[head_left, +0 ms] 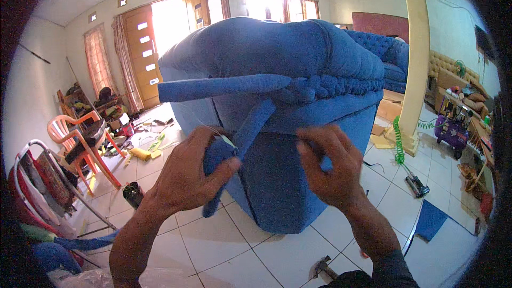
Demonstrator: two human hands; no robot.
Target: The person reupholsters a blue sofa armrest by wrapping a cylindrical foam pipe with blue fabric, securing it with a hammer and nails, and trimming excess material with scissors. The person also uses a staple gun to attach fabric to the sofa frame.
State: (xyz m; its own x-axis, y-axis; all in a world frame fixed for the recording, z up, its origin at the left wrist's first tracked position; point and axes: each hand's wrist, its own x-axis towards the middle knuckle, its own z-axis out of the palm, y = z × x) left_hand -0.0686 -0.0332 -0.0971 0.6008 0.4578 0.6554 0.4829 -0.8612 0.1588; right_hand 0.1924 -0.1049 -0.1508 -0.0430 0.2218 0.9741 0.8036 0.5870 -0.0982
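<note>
blue fabric-covered sofa [277,80], upended on tile. left hand [186,173] pinches its loose blue fabric strip [234,152]; right hand [330,165], fingers curled, presses the seam.

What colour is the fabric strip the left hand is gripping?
Blue, matching the sofa; the strip in the left hand shows best in the head view.

Two bare forearms come into the picture from the lower edge. The left hand [186,173] wears nothing, no glove and no ring. The right hand [330,168] is bare too; a dark grey sleeve cuff [392,269] (pushed up a little) covers its forearm.
</note>
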